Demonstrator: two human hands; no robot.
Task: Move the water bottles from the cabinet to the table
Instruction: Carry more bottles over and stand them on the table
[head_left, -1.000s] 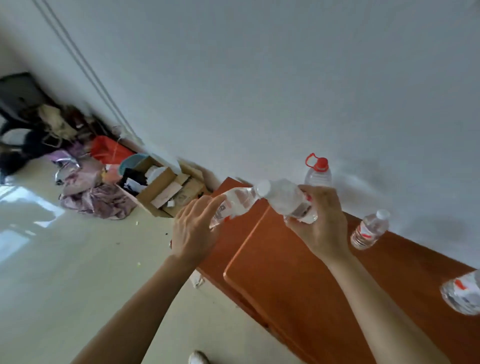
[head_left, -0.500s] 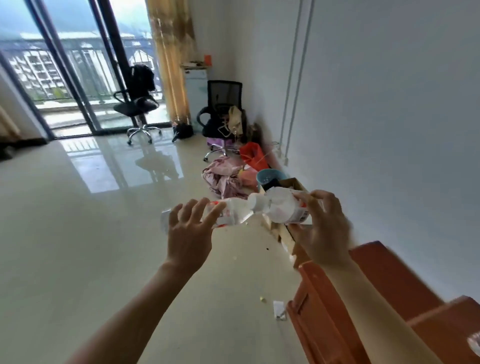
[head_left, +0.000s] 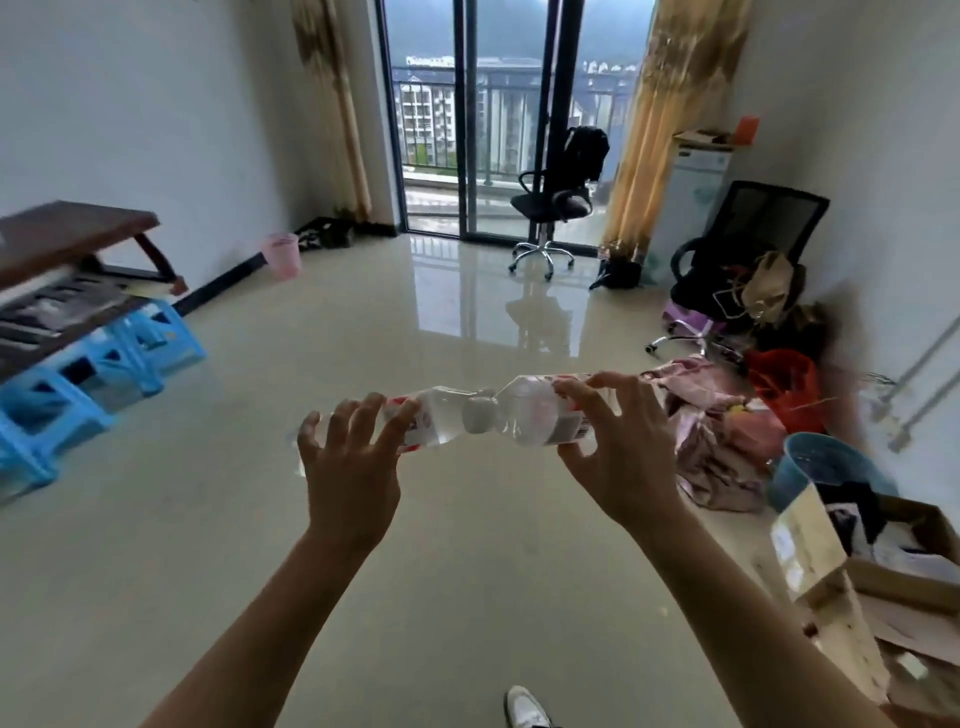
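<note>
Fingers: both sets clenched, each on its own clear water bottle, held sideways at chest height above the glossy floor.
Left hand: left hand wraps the body of the left bottle, which points toward the other hand.
Right hand: right hand grips the right bottle around its label; that bottle's white cap overlaps the left bottle's end, so the two look touching or nearly so.
Step in hand: the carry, judging by two loaded hands in open floor; no cabinet in view.
Likely destination: a dark wooden tabletop at the far left, resting over blue plastic stools, well apart from the hands.
Next move calls for: a turn left, an approach to that tabletop, and each bottle brought upright before the grip is let go.
Surroundings: cardboard boxes and a heap of cloth along the right wall.
</note>
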